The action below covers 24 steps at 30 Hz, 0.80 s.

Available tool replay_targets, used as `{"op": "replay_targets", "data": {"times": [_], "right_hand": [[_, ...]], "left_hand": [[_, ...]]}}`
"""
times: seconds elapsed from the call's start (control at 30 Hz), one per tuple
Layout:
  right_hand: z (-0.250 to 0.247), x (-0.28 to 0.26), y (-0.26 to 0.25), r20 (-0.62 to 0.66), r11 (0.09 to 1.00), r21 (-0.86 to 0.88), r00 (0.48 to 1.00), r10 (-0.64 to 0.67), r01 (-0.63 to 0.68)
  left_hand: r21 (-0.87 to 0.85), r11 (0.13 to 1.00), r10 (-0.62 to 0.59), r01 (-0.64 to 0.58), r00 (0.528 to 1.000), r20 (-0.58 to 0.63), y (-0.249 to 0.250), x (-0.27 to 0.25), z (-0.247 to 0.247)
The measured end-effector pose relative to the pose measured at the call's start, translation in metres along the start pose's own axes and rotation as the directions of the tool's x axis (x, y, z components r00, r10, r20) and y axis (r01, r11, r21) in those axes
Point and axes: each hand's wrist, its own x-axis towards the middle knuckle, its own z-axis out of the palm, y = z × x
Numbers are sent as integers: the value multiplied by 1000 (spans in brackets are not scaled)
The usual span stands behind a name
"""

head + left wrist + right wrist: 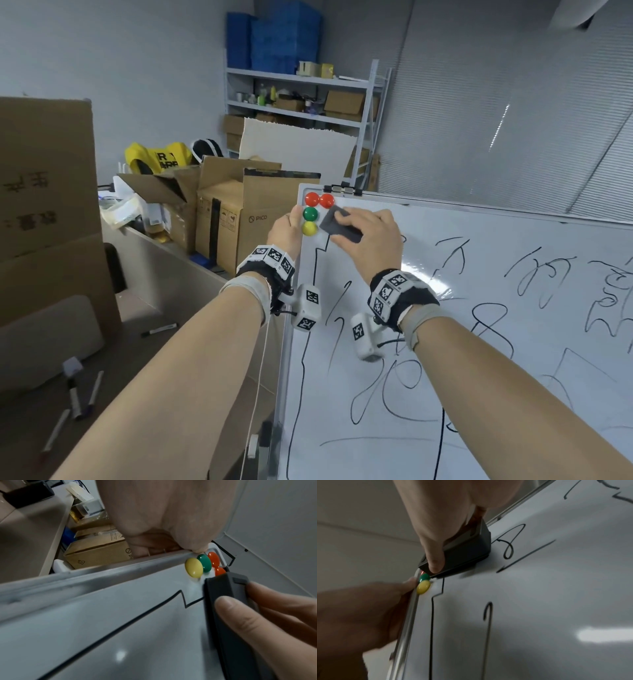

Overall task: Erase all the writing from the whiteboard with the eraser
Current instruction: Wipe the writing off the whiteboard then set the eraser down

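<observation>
Up in the whiteboard [479, 342]'s top-left corner: right hand [370, 236], fingers [240, 609] clamped round the dark grey eraser [339, 222], pad flat against the surface right beside the red, green and yellow magnets [310, 214]. Left hand [286, 233] curled over the frame edge, gripping it. Black scribbles [548, 274] all over the rest.

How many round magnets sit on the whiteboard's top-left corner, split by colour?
Red round magnets: 2
Green round magnet: 1
Yellow round magnet: 1
Total: 4
</observation>
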Motion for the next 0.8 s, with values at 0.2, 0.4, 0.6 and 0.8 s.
{"op": "replay_targets", "data": {"times": [0.2, 0.4, 0.6, 0.8], "right_hand": [[-1, -2, -2, 91, 995, -61, 993, -68, 74], [-13, 18, 14, -95, 987, -51, 985, 146, -151], [0, 22, 0, -132, 977, -156, 984, 123, -144], [-2, 19, 11, -146, 980, -195, 989, 20, -49]], "left_hand": [[30, 999, -27, 27, 999, -24, 2, 0, 1], [24, 1000, -3, 3, 1000, 1, 0, -2, 6], [88, 995, -48, 50, 998, -32, 2, -1, 2], [90, 995, -42, 43, 999, -12, 4, -2, 4]]}}
